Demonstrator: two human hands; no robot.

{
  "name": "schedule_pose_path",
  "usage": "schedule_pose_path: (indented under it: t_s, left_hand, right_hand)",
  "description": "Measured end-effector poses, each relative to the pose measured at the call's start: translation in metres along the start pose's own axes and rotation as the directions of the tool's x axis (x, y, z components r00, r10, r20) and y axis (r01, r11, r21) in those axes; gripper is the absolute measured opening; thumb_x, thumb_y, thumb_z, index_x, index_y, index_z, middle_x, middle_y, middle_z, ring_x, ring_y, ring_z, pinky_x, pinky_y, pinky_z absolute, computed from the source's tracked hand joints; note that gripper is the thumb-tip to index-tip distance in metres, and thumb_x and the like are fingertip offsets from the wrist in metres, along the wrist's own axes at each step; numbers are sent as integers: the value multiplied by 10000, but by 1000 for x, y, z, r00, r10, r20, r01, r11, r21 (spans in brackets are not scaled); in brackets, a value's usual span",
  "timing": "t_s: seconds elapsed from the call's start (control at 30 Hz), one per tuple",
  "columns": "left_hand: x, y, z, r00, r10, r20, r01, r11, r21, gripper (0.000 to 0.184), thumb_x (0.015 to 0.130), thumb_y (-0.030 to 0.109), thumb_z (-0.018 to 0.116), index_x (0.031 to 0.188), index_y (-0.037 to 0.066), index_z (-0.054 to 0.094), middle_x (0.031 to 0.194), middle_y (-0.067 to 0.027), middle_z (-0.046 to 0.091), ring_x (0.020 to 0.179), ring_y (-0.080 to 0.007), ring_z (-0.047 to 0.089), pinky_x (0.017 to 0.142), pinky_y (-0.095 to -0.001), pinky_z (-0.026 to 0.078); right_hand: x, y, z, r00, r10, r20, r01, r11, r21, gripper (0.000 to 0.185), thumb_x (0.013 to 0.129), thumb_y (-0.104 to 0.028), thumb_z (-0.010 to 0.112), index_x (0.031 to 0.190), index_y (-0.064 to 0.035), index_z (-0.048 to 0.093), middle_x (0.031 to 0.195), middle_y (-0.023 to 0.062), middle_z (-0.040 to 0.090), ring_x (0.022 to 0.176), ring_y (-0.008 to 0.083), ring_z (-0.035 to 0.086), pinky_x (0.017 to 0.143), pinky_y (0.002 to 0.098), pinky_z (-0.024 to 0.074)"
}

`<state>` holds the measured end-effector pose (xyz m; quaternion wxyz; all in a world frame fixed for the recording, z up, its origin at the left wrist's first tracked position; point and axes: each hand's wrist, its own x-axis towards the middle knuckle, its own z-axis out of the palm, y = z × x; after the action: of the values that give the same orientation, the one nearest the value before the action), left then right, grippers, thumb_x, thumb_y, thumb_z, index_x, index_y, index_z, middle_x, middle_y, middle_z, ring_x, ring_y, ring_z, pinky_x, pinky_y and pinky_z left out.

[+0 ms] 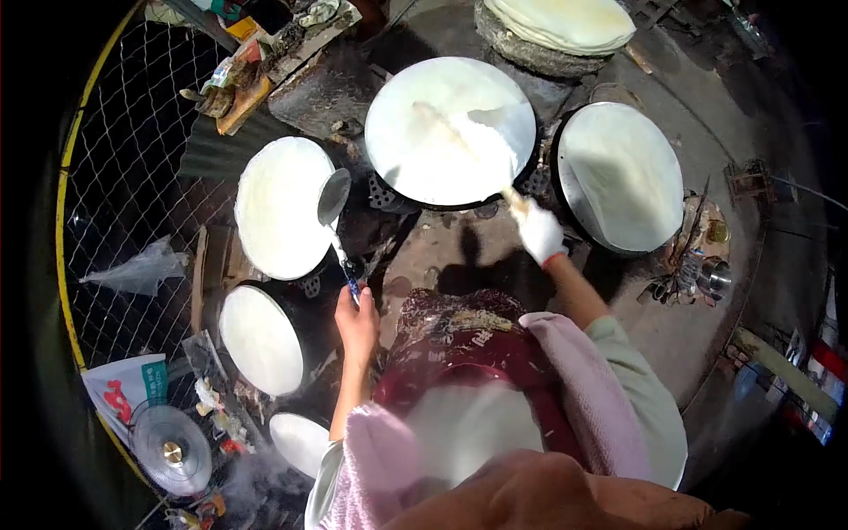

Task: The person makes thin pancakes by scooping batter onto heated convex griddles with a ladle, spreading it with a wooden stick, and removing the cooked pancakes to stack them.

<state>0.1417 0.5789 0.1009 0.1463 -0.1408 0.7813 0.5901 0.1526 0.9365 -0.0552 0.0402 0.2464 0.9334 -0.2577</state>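
Note:
My bare left hand (pixel 357 322) is closed round the blue handle of a metal ladle (pixel 334 196). The ladle's bowl overlaps the right edge of the left griddle (pixel 284 208), which is covered with a pale sheet of batter. In a white glove, my right hand (pixel 539 231) grips a wooden-handled spreader (pixel 512 196) at the near edge of the middle round griddle (pixel 442 97). White batter coats that griddle. The spreader's far end is blurred against the white surface, so its shape and contact are unclear.
On the right, another griddle (pixel 623 177) carries a thin pale sheet. Smaller white-topped griddles (pixel 261 340) continue down the left side. A stack of flat sheets (pixel 565 25) stands at the back. A fan (pixel 172 450) sits lower left beside wire fencing; metal cans (pixel 714 276) stand right.

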Motion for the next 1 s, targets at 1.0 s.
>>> schedule_pose_path:
  t_s: [1.0]
  left_hand:
    - [11, 18, 64, 994, -35, 104, 26, 996, 86, 100, 972, 126, 507, 969, 26, 506, 581, 40, 388, 402, -56, 335, 362, -231, 264]
  right_hand:
    - [-16, 24, 18, 950, 281, -136, 38, 327, 944, 436, 891, -127, 662, 1282, 11, 529, 964, 22, 632, 784, 104, 580, 729, 242, 494]
